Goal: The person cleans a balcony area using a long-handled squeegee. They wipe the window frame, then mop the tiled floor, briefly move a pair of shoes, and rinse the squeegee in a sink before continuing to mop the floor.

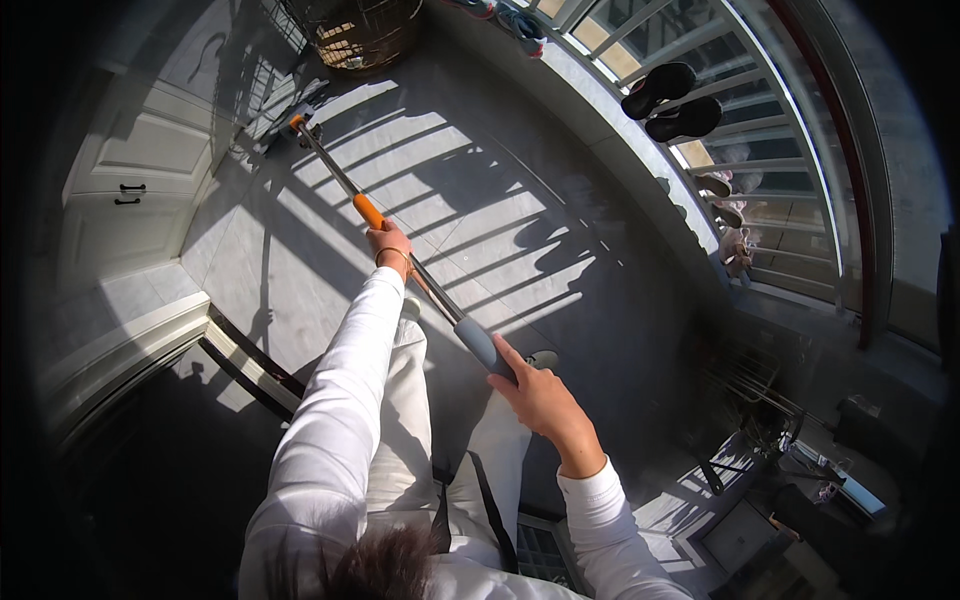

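Note:
A long mop (pixel 437 293) slants across the view, its metal pole running from my body up to the far left. My left hand (pixel 389 246) wraps round the pole just below an orange grip. Nearer to me, my right hand (pixel 538 395) closes on the grey handle end, with the index finger laid along it. An orange joint links the pole to the flat mop head (pixel 287 122), which rests on the tiled floor beside a white cabinet. Shadow and glare hide the head's details.
The white cabinet (pixel 135 185) with dark handles stands at left, near a doorway sill (pixel 150 345). A woven basket (pixel 363 35) sits at the far end. Along the right, shoes (pixel 684 119) lie by a white railing. A dark metal rack (pixel 750 385) is at lower right. Barred shadows stripe the floor.

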`<state>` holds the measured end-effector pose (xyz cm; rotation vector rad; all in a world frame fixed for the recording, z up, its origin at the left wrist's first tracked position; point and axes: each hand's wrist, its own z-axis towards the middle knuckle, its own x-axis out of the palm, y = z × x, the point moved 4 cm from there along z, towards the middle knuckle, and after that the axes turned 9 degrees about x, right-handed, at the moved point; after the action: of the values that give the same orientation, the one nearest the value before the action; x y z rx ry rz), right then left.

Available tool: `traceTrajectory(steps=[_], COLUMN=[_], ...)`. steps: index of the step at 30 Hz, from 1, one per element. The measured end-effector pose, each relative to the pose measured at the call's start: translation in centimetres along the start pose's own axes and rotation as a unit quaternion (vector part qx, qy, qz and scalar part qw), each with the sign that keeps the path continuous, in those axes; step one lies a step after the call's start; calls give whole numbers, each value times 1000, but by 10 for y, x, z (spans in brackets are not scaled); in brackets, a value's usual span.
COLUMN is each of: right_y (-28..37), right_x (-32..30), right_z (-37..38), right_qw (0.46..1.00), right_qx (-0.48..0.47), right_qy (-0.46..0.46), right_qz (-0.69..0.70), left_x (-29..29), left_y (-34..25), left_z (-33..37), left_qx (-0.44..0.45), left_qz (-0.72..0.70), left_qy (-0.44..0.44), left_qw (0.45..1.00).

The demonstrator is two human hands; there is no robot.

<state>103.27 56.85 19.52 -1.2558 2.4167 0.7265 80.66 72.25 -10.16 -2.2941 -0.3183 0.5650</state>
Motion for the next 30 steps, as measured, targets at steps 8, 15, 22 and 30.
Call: traceTrajectory(steps=[8, 15, 22, 30], right_y=[-449, -625, -677, -504], right_x=[-6, -91, -86, -169], right_z=[-264, -554, -429, -35], right_qw=[934, 825, 886, 988], right_qx=[354, 545, 444, 150], right_qy=[50, 79, 30, -25], right_qz=[-20, -130, -131, 41], left_x=[178, 292, 366, 438], left_y=[210, 338, 314, 120], left_z=[-493, -851, -707, -304], left_qx=[-81, -575, -527, -144], left_qz=[208, -53, 10, -152], left_qy=[115, 287, 225, 52], left_qw=[968, 765, 819, 976])
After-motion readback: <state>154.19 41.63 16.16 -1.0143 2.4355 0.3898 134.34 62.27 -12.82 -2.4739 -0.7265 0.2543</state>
